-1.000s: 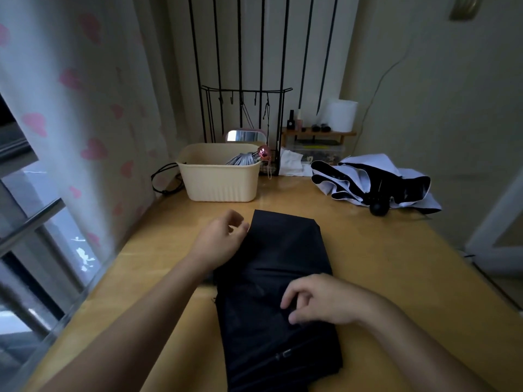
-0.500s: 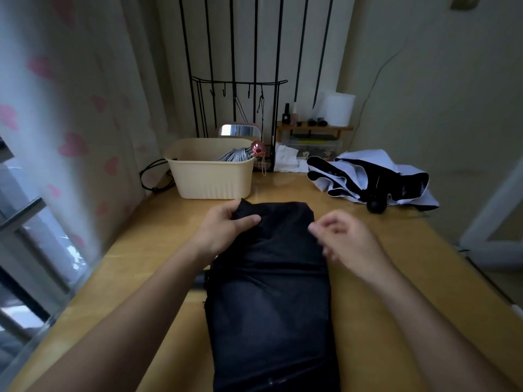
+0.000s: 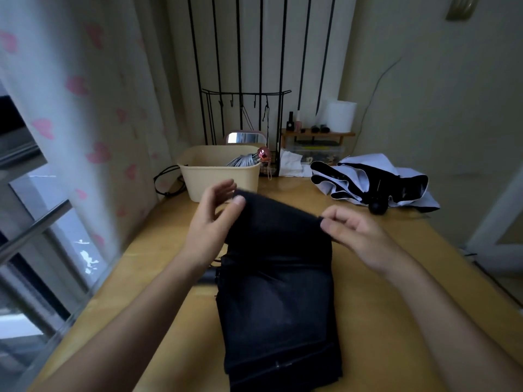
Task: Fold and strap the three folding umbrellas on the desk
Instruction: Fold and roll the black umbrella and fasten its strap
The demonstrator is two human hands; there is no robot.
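1. Far left: sheer curtain [image 3: 85,114] with pink hearts, hanging along the window [image 3: 34,222] at the left edge of the wooden desk [image 3: 288,188].
2. Far-left part of the desk: beige plastic tub [image 3: 218,179], upright. A silvery pleated item [image 3: 243,161] with a pink end pokes over its right rim; cannot tell what it is.
3. Left hand [image 3: 212,222]: raised above the desk, just nearer than the tub. Thumb on top and fingers behind pinch the far-left corner of the black umbrella [image 3: 277,292].
4. Black umbrella: canopy flattened into a long panel, running from the near desk edge toward the far side, at centre between the forearms. Near portion lies flat on the desk; far edge is lifted off it, stretched between the two hands. A dark stub [image 3: 208,278] sticks out at its left side.
5. Right hand [image 3: 353,230]: thumb and curled fingers pinch the far-right corner of the same canopy, slightly lower than the left hand.
6. Behind the tub, against the wall: black wire rack [image 3: 243,94], small mirror [image 3: 244,137], wooden shelf [image 3: 317,134] with a white paper roll [image 3: 339,116].
7. Far right: black-and-white umbrella [image 3: 373,179], unfolded canopy crumpled on the desk, round black knob [image 3: 377,207] at its near side, well apart from both hands.
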